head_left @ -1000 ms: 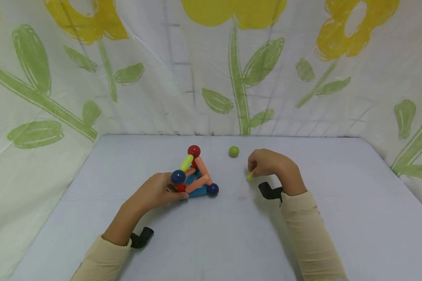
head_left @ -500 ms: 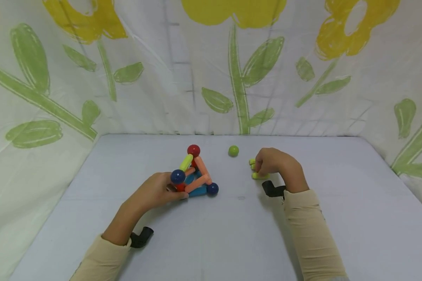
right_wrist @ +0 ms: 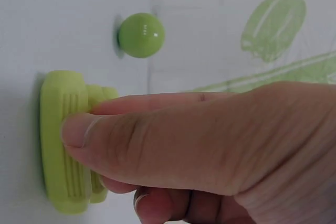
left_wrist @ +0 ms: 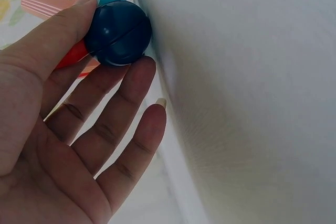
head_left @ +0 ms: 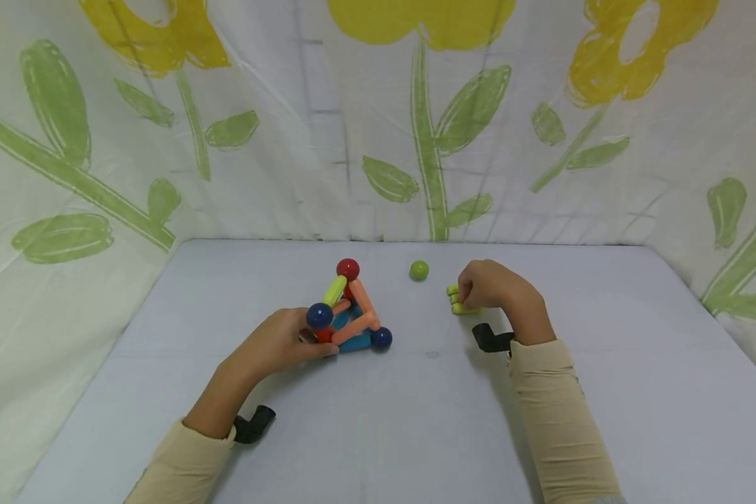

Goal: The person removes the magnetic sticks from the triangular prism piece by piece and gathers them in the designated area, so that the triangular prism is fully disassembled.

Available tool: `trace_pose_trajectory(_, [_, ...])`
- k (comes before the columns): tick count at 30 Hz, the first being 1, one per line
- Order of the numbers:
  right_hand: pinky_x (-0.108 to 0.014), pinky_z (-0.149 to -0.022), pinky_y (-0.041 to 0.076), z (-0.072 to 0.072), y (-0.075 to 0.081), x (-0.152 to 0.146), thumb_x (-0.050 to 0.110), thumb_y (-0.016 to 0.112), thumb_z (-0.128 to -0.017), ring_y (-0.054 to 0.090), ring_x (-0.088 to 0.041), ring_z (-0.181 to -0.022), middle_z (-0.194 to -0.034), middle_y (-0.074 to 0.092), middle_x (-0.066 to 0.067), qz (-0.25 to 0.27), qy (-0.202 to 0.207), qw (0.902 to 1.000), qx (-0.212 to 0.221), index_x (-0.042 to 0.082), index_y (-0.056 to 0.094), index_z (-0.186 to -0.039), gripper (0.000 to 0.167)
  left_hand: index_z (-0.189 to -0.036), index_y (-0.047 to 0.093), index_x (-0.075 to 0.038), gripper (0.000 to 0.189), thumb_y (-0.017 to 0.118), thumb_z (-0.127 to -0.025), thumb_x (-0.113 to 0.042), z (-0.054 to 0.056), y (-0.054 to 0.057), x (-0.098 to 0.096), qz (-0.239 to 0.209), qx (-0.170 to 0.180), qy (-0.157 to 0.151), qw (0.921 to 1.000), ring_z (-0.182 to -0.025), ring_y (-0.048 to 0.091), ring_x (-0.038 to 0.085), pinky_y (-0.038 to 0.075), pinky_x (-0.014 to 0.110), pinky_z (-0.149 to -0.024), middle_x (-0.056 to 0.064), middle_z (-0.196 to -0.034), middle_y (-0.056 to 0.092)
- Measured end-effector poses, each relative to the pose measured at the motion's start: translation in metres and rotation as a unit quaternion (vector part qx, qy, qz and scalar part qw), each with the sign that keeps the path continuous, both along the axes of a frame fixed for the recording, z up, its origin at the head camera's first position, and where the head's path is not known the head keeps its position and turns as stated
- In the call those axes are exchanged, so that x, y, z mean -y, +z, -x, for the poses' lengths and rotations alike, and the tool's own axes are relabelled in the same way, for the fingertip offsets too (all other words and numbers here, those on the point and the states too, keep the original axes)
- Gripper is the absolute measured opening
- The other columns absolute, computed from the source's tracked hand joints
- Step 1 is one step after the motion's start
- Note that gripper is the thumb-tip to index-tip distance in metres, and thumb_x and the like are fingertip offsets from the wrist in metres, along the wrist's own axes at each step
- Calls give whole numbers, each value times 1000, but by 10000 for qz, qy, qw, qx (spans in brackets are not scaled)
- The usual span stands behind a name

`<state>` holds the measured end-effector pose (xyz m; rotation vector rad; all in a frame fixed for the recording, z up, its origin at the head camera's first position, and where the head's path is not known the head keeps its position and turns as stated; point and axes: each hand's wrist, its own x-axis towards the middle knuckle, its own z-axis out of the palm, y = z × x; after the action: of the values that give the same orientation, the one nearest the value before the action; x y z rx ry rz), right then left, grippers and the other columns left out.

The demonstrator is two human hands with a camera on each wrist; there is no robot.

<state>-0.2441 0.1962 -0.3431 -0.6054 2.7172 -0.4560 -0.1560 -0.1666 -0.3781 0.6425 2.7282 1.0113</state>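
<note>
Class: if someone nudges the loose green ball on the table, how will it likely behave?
The green ball is round and glossy, so it would probably roll freely. It sits alone on the flat table, so little seems likely to stop it.

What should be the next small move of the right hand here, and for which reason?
Probably lift one green stick off the table. The right hand already pinches the lying sticks, while the left hand steadies the ball-and-stick structure at its dark blue ball.
</note>
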Motion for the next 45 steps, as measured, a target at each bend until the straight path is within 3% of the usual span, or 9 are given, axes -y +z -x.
trace_pose_trajectory(5, [-33, -63, 45, 0, 0, 0, -7, 70, -78, 52, -19, -69, -76, 62, -1, 94, -68, 9999, 44, 8, 69, -74, 15, -93, 67, -9, 24, 84, -84, -22, 0, 0, 1, 23, 2, -7, 10000, -70, 59, 13, 50, 29, -61, -6, -77, 65])
trace_pose_trajectory(8, [-40, -72, 49, 0, 1, 0, -2, 73, -80, 57, -26, -82, -92, 64, -10, 87, -143, 9998, 73, 4, 71, -91, 13, -94, 67, -8, 25, 84, -84, -23, 0, 0, 1, 33, 18, -7, 10000, -71, 59, 13, 50, 29, -61, -6, -77, 65])
trace_pose_trajectory(12, [-50, -90, 47, -2, 1, 0, 5, 77, -83, 53, -35, -111, -124, 56, -20, -58, -358, 9991, 235, 3, 63, -127, 46, -94, 67, -8, 25, 84, -84, -23, 0, 0, 0, 41, 60, 9, 10000, -72, 60, 13, 50, 29, -61, -6, -78, 65])
trace_pose_trajectory(14, [-52, -94, 45, -1, 0, 1, 5, 77, -83, 50, -37, -118, -131, 53, -22, -138, -414, 9984, 360, 2, 59, -134, 54, -94, 66, -9, 25, 84, -84, -23, 0, 0, 0, 44, 74, 20, 10000, -72, 60, 13, 50, 29, -62, -6, -78, 66])
trace_pose_trajectory(25, [-50, -91, 47, 1, -3, 5, 6, 78, -82, 55, -35, -109, -124, 58, -23, -168, -387, 9982, 433, 1, 60, -130, 52, -93, 66, -9, 25, 84, -84, -24, 0, 0, 0, 87, 74, 43, 9999, -70, 58, 12, 49, 29, -60, -6, -77, 65])
trace_pose_trajectory(30, [-50, -94, 47, -4, 5, 17, 14, 74, -90, 58, -36, -111, -120, 62, -19, 642, 303, 9974, -116, -1, 63, -126, 40, -94, 67, -8, 26, 84, -84, -24, 0, -1, 0, 110, 57, 61, 9999, -70, 58, 13, 49, 29, -60, -6, -77, 64])
trace_pose_trajectory(36, [-36, -82, 54, -22, 17, 61, 14, 69, -96, 63, -17, -93, -104, 69, -1, 1919, 1649, 9668, -373, 6, 70, -117, 22, -95, 67, -6, 27, 84, -84, -24, 1, -1, 1, 112, 87, 75, 9999, -68, 58, 12, 50, 29, -60, -5, -76, 65])
trace_pose_trajectory(41, [-31, -80, 55, -41, 16, 100, 17, 72, -95, 63, -9, -89, -100, 69, 4, 2072, 2571, 9430, -410, 6, 72, -112, 20, -98, 67, -5, 30, 85, -83, -25, 1, -1, 3, -28, 73, 36, 10000, -70, 60, 12, 52, 30, -64, -5, -79, 67])
trace_pose_trajectory(45, [-31, -78, 54, -54, 11, 119, 13, 76, -91, 60, -7, -81, -88, 68, 6, 1882, 2683, 9423, -688, 8, 74, -99, 11, -99, 68, -6, 29, 85, -83, -23, 1, -1, 3, -115, 43, -54, 9999, -70, 61, 12, 51, 29, -63, -6, -79, 67])
